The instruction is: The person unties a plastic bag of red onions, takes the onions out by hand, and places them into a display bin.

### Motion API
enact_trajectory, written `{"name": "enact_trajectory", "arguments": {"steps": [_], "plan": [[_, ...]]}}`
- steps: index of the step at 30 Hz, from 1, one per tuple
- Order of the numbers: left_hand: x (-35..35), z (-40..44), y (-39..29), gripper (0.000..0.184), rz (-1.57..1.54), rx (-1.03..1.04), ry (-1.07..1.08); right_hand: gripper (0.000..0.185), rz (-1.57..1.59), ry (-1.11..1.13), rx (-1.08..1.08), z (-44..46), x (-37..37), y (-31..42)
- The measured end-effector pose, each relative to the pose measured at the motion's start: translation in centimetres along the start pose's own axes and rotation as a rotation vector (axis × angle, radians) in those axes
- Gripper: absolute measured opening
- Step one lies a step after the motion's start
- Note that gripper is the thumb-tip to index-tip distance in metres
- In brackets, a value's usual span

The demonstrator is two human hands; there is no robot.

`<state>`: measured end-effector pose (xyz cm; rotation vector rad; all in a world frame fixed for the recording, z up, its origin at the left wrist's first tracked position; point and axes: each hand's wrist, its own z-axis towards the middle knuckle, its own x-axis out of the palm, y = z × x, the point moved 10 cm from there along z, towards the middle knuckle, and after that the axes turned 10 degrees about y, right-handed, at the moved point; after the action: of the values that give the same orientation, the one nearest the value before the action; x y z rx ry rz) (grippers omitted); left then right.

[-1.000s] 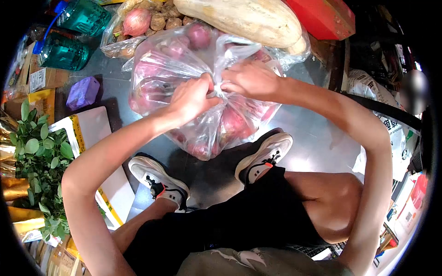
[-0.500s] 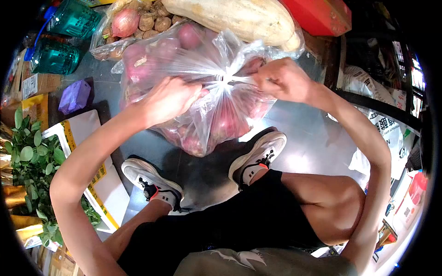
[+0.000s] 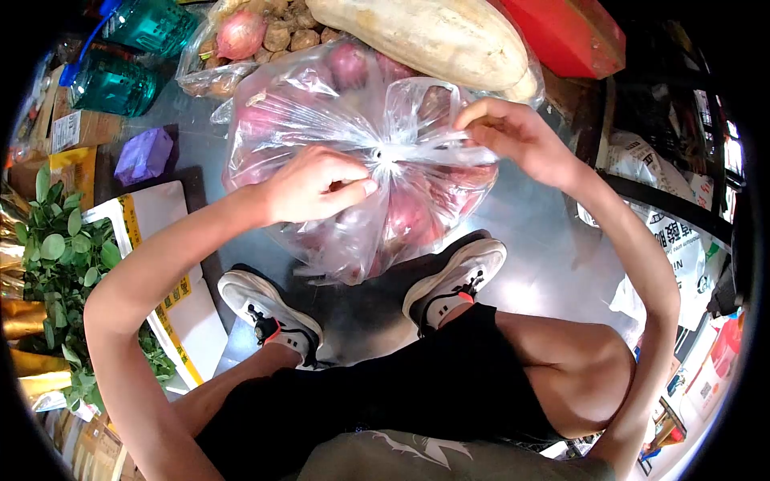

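Observation:
A clear plastic bag (image 3: 329,248) of red onions sits on the floor before my feet, its top gathered into a tight knot (image 3: 377,153). My left hand (image 3: 317,184) is just left of the knot, over the plastic. Its fingers are loosely curled, with a gap between them and the thumb. To the right of the knot, my right hand (image 3: 513,140) has its fingers bent and apart beside a loose loop of the bag. Through the plastic, several onions (image 3: 409,216) show.
Behind the bag lie a pale winter squash (image 3: 425,32), a bag with an onion and walnuts (image 3: 273,36), and a red box (image 3: 569,36). Blue-green bottles (image 3: 116,82), a purple block (image 3: 144,155), a white foam box (image 3: 192,297) and leafy plants (image 3: 68,264) stand left.
My hands have loosened from the pulled bag ends, and the fingers of my right hand have spread. The knot looks smaller and tighter. The whole view has shifted slightly.

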<state>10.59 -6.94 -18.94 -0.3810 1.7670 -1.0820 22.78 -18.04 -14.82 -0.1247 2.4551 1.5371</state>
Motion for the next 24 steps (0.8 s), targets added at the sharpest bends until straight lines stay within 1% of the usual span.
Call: {"name": "enact_trajectory", "arguments": {"steps": [2,3,4,6,7,8,10,11,13,14,15,16,17,18,20,21,22,24], "plan": [[-0.7,-0.1,0.1,0.022,-0.222,0.069,-0.119,0.022,0.171,0.038,-0.057,0.6,0.3,1.0],[-0.6,-0.1,1.3,0.013,-0.107,-0.039,-0.14,0.028,0.599,0.042,-0.006,1.2,0.5,-0.1],[-1.1,0.0,2.4,0.011,-0.082,-0.127,-0.196,0.027,0.793,-0.029,0.025,1.7,0.6,-1.1],[-1.4,0.1,3.2,0.016,0.277,-0.197,-0.283,0.03,0.784,-0.036,0.244,2.8,2.1,-5.0],[-1.0,0.3,3.4,0.016,0.28,-0.2,-0.282,0.032,0.535,0.013,0.367,3.3,2.6,-8.0],[-0.7,0.7,3.0,0.017,0.318,-0.178,-0.291,0.039,0.317,0.162,0.198,4.0,3.2,-9.0],[-0.1,1.4,3.1,0.018,0.352,-0.162,-0.3,0.042,-0.475,0.24,0.144,5.5,5.3,-8.1],[0.7,2.1,3.7,0.017,0.306,-0.156,-0.225,0.042,-0.475,0.242,0.144,5.8,6.2,-7.8],[1.5,3.3,4.1,0.014,0.206,-0.159,-0.107,0.042,-0.585,0.219,0.183,5.8,7.3,-7.4],[1.1,3.6,4.0,0.014,0.217,-0.157,-0.107,0.042,-0.588,0.209,0.177,6.4,7.4,-7.9],[1.3,3.9,4.0,0.014,0.285,-0.148,-0.055,0.04,-0.56,0.177,0.099,7.2,7.8,-7.3],[1.5,4.0,4.0,0.014,0.349,-0.142,-0.005,0.044,-0.532,0.15,0.023,7.7,8.0,-6.6],[0.3,3.0,2.9,0.012,0.275,0.056,-0.182,0.041,-0.466,0.214,0.058,7.6,8.1,-7.2],[-0.4,2.6,2.5,0.012,0.279,0.057,-0.187,0.041,-0.472,0.213,0.055,7.3,8.0,-6.4],[-1.5,2.1,2.9,0.016,0.18,-0.092,-0.122,0.038,-0.192,0.319,0.206,6.1,8.2,-6.9],[-0.9,2.0,3.6,0.021,0.055,-0.137,-0.067,0.027,-0.237,0.349,0.153,5.2,7.8,-4.2],[-0.9,1.9,3.7,0.021,0.055,-0.136,-0.066,0.027,-0.236,0.348,0.154,4.8,7.4,-4.2],[-1.6,1.6,1.6,0.023,0.299,0.009,-0.152,0.017,0.066,0.402,0.146,3.8,7.6,-4.3]]}}
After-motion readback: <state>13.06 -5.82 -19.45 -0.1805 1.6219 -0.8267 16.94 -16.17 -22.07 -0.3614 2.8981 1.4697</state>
